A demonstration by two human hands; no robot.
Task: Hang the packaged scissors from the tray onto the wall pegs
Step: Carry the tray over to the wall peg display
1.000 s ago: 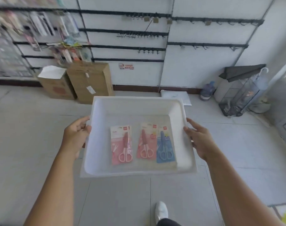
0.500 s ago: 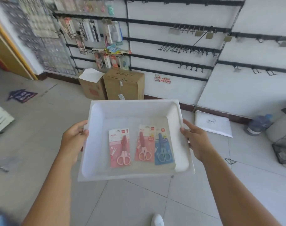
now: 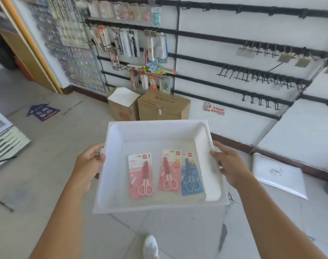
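A white tray (image 3: 112,146) is held level in front of me over the tiled floor. My left hand (image 3: 87,165) grips its left rim and my right hand (image 3: 229,165) grips its right rim. Three packaged scissors lie flat inside: a pink pack (image 3: 140,175) on the left, a second pink pack (image 3: 169,170) in the middle, and a blue pack (image 3: 192,174) overlapping the middle one's right edge. Black rails with empty wall pegs (image 3: 252,75) run across the white wall ahead to the right.
Hung stationery packs (image 3: 125,42) fill the pegs at the upper left. Two cardboard boxes (image 3: 159,107) stand on the floor against the wall, just beyond the tray. A white flat panel (image 3: 279,174) lies on the floor at right. My white shoe (image 3: 151,247) shows below.
The view has swung left and drawn closer to the wall; the stocked pegs and boxes now sit ahead. Both hands keep their hold on the tray and the packs have not shifted.
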